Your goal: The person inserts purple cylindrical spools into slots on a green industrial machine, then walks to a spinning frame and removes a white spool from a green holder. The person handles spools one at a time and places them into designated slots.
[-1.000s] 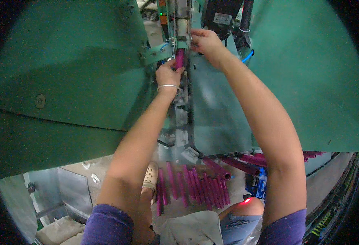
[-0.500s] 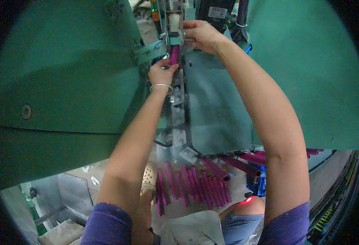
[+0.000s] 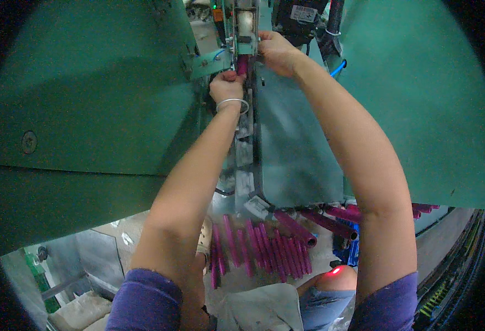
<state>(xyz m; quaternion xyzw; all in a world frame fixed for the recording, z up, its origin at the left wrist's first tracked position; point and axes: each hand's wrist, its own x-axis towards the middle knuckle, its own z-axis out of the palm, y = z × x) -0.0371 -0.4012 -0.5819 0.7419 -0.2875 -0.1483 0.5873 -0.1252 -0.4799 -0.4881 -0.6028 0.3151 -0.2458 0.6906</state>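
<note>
My left hand (image 3: pixel 227 88) is closed round the lower end of a magenta tube (image 3: pixel 243 64), its fingers partly turned out of sight. The tube's upper end goes up under a narrow metal machine head (image 3: pixel 246 30) with a pale cylinder in it. Up at the right side of that head, my right hand (image 3: pixel 280 54) is closed, with its fingertips against the frame. What those fingers pinch is hidden. A bangle (image 3: pixel 232 101) circles my left wrist.
Green machine panels (image 3: pixel 88 99) flank both arms. A grey-green plate (image 3: pixel 297 149) lies right of a narrow metal rail (image 3: pixel 244 165). Several magenta tubes (image 3: pixel 264 248) lie low in front of me, and others (image 3: pixel 331 223) stick out below the plate. A black box (image 3: pixel 297 19) stands behind.
My left hand has pushed the tube a little up and its fingers have curled in. My right hand's fingers, spread before, have drawn together at the machine head. The whole view has shifted slightly.
</note>
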